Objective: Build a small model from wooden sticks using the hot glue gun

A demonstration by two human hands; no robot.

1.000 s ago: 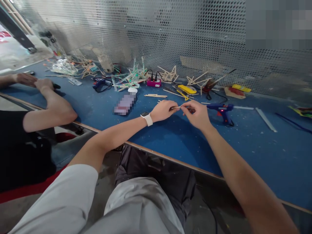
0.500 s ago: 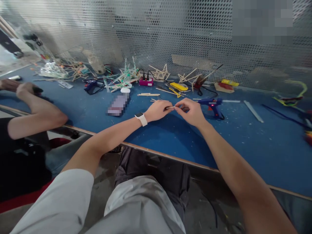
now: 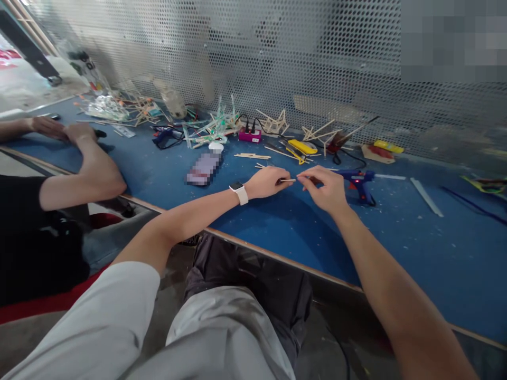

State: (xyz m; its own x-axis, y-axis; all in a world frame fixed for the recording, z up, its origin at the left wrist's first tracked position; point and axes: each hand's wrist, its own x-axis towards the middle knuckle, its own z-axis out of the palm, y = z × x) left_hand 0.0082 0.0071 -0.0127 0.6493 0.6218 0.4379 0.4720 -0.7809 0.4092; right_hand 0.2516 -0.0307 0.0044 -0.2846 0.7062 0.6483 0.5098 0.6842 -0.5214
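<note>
The person in the pale shirt is sitting at the near side of the blue desk (image 3: 404, 243), and the left hand (image 3: 267, 182) is keeping a closed grip on a thin wooden stick (image 3: 289, 180), whose pale end is poking out rightward above the desk. The right hand (image 3: 324, 189) is hovering just beside that end, thumb and forefinger drawn close together; I can't tell from here whether they are pinching anything small. The stick is looking very light and fairly stiff, probably dry and not slippery, but thin enough that a hard squeeze or sideways bend could be snapping it. I'd be taking hold lightly near its middle with the fingertips, leaving the ends free. More loose sticks (image 3: 252, 155) are lying beyond the left hand. A blue glue gun (image 3: 359, 182) is resting just to the right of the right hand, its small red light glowing, with a clear glue stick protruding from its back. On the far side, a yellow cutter (image 3: 303, 146) and a pink power block (image 3: 250, 135) are sitting among stick frames, while a phone (image 3: 204, 169) is lying to the left. Farther left, a co-worker's forearm (image 3: 95, 163) is leaning on the desk.
</note>
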